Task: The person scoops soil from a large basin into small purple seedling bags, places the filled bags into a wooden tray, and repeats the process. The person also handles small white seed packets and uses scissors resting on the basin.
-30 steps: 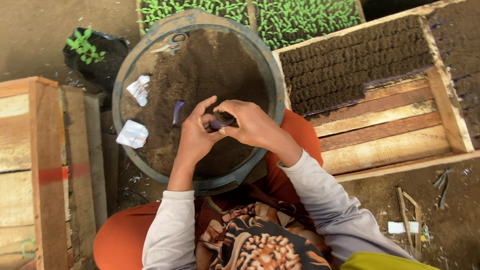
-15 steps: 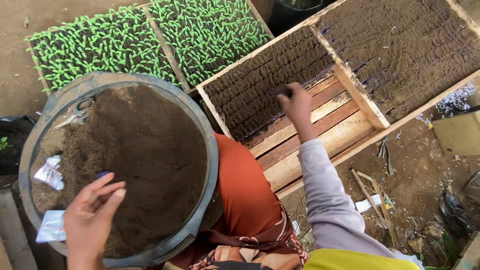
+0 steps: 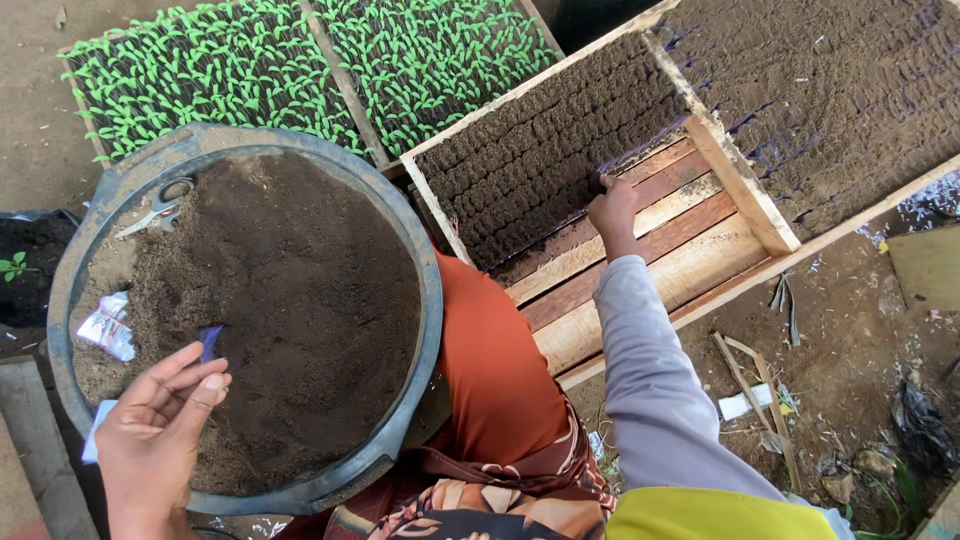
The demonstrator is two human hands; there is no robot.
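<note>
Views: one, worn on the person's head.
Direction: looks steeply down, almost straight at the ground and the person's lap.
Distance: close; both arms reach into frame from the near edge.
Near edge: orange lap and patterned cloth, grey sleeve at near right.
Left: round soil basin (image 3: 415,250) fills the near-left half, with the left hand (image 3: 160,425) over its near rim.
Centre right: wooden tray (image 3: 700,255), set at a slant, with the right hand (image 3: 612,208) on it.
Far edge: seedling trays (image 3: 300,70) at far left, cut off by the frame.
Shared area: none; a single view.
</note>
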